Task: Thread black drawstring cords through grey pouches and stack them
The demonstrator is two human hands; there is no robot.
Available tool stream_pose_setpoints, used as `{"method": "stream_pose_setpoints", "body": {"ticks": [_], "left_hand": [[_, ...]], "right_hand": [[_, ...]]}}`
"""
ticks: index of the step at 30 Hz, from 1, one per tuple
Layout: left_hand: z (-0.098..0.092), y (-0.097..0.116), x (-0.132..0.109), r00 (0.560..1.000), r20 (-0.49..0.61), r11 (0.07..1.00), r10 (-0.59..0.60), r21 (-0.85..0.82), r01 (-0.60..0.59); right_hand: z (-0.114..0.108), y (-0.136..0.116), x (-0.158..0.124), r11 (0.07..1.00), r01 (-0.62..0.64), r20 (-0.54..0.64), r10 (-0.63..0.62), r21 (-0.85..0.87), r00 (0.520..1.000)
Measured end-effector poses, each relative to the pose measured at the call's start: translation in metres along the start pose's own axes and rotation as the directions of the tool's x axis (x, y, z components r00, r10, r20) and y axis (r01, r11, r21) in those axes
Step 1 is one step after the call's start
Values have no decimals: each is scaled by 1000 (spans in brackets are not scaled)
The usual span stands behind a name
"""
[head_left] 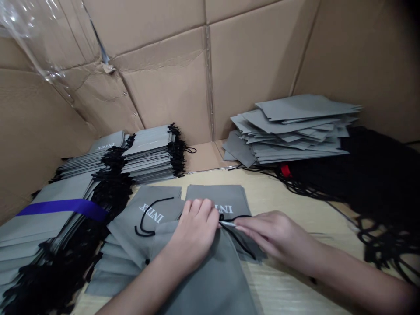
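Cardboard box walls [164, 92] rising behind a pale wooden tabletop [285, 293], a clear plastic sheet [22, 26] hanging across the far left corner, all from the head view. Left hand [193, 234] clenching, its fingers [197, 209] pressing on the top hem of a grey non-woven drawstring bag [203, 280], with that bag lying under the palm and running out of view below. Right hand [274, 238] reaching in, its fingertips [241, 227] pinching a thin metal tip [228, 224] just beside the left fingers, with black cord [241, 241] trailing from it. Bag seeming light, soft and floppy, probably best held at the hem; slim tip looking slippery. INTEX-printed bags [144, 214] lying just left of the left fingers. Corded stacks [147, 153] rising beyond them, with a purple strap [62, 208] further left. Loose grey bags [288, 131] and heaped black cords [357, 175] sitting beyond the right fingers, pale wood showing near the right wrist.
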State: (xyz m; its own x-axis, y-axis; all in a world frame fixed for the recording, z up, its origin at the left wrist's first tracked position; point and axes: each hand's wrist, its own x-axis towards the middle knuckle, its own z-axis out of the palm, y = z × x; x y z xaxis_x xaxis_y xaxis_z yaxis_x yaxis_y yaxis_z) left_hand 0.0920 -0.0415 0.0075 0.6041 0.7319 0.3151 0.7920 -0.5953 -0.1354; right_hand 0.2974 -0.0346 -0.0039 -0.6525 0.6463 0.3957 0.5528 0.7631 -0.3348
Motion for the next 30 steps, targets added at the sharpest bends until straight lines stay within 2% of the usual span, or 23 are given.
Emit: {"method": "stream_pose_setpoints", "body": {"ticks": [2, 4, 6, 8, 10, 12, 15, 17, 19, 21, 25, 27, 30], "left_hand": [[-1, 3, 0, 999, -23, 998, 36, 52, -35], [-2, 8, 0, 994, -20, 990, 106, 95, -104], [-2, 13, 0, 982, -1, 976, 190, 106, -189], [-2, 16, 0, 973, 4, 969, 232, 88, -231], [-1, 16, 0, 979, 0, 976, 206, 65, -206], [-1, 12, 1, 988, 13, 987, 154, 51, -155], [-1, 2, 2, 996, 61, 997, 63, 46, -65], [-3, -4, 3, 996, 85, 999, -21, 41, 17], [-5, -9, 3, 990, 108, 996, -91, 26, 89], [-8, -11, 4, 983, 137, 993, -119, 7, 120], [-8, -4, 4, 979, 166, 992, -122, 5, 123], [-6, 4, 5, 981, 176, 997, -77, -2, 79], [-4, 14, 5, 979, 202, 999, 37, -34, -31]], "right_hand": [[-2, -7, 5, 944, -225, 102, 206, 241, 973], [-3, -12, 9, 788, -430, 268, 342, 441, 901], [-1, -13, 11, 641, -533, 404, 353, 553, 844], [1, -11, 11, 575, -551, 457, 316, 605, 832], [-1, -8, 10, 602, -532, 432, 318, 596, 844], [-7, -5, 9, 706, -499, 354, 359, 503, 864], [-23, -1, 11, 879, -432, 210, 392, 200, 895], [-34, 3, 12, 926, -377, 168, 376, -26, 911], [-40, 7, 12, 934, -306, 161, 336, -187, 928], [-41, 9, 11, 931, -242, 131, 285, -272, 950], [-25, 1, 6, 909, -203, 1, 218, -363, 976], [-15, -7, 5, 915, -150, -6, 159, -376, 987], [-6, -17, 5, 926, -55, 47, 78, -373, 996]]}}
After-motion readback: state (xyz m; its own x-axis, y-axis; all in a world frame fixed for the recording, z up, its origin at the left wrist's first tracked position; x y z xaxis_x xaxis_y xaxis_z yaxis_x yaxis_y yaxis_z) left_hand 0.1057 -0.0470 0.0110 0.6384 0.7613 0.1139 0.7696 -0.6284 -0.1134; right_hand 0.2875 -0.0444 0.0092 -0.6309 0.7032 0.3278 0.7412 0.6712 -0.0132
